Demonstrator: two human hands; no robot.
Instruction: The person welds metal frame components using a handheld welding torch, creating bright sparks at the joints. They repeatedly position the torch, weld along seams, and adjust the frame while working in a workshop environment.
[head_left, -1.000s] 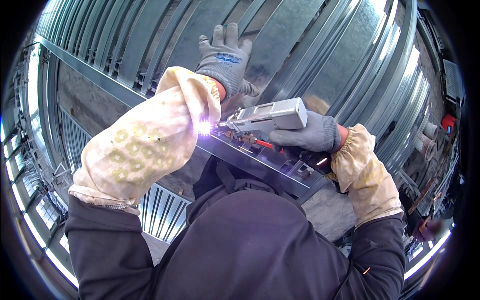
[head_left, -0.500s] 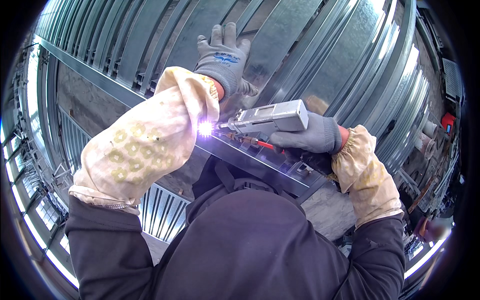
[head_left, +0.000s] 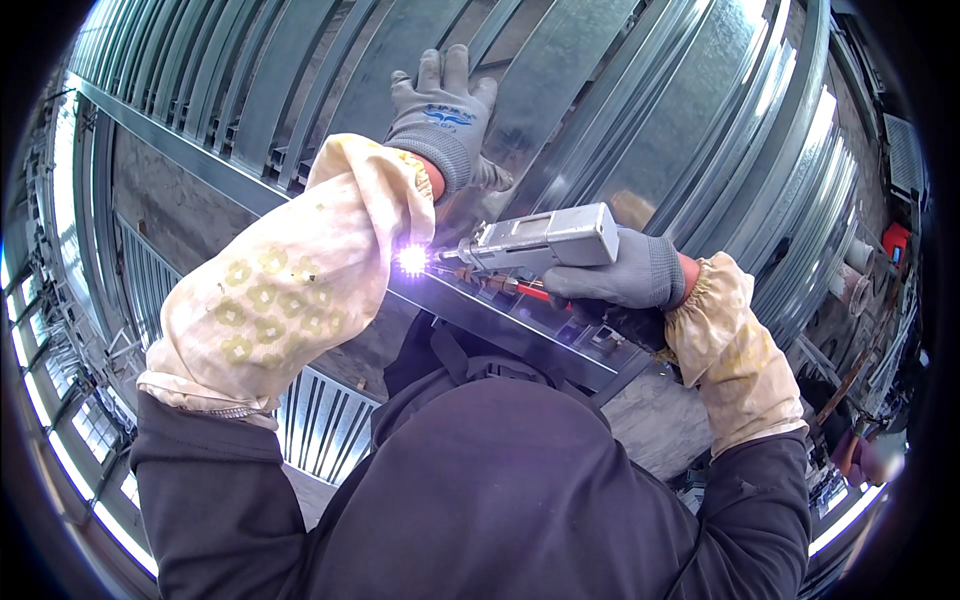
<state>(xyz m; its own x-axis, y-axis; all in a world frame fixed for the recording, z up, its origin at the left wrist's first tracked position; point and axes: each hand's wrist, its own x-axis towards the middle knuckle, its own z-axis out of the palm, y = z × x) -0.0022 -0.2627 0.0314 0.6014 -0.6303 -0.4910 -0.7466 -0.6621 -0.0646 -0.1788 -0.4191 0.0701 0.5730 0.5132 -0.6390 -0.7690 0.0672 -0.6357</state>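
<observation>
Metal slats [head_left: 565, 85], blue-printed left glove [head_left: 441, 118], torch [head_left: 545, 238] in right hand [head_left: 628, 272]

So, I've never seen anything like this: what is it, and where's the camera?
No robot here, just a person at work. The picture comes from a fisheye camera worn on the head, looking down, so straight edges look bent. Long metal strips lie side by side in front. The gloved left hand, spread wide, appears to rest on them. The gloved right hand holds a silver, boxy tool; a bright flare glows at its front end, beside the cream left sleeve.
</observation>
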